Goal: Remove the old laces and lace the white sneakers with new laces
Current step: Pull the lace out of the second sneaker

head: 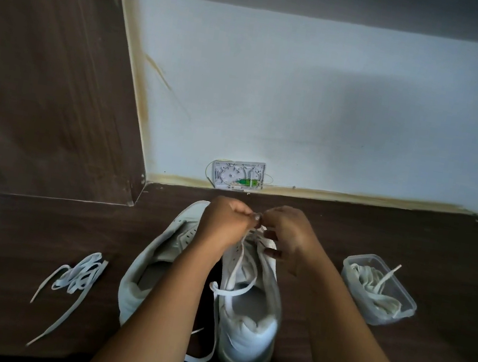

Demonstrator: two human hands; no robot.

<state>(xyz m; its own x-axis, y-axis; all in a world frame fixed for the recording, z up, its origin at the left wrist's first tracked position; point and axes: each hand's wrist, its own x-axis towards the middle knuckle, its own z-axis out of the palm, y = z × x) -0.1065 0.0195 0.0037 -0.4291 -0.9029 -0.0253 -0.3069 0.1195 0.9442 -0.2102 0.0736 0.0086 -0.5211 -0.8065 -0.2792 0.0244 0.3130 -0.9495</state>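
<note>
while the laceless sneaker (156, 261) sits just beside the other sneaker (245, 319), the left hand (226, 221) and right hand (290, 236) each pinch the latter's lace (214, 287) near the toe; a loose lace (78, 277) lies left, a tub (381, 320) of laces right.

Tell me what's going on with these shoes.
A person is working on the right-hand sneaker: left hand and right hand both pinch its lace near the toe end, the rest trailing back past the heel. The other sneaker sits unlaced beside it. A loose lace lies on the table at left; a clear tub at right holds more laces.
</note>
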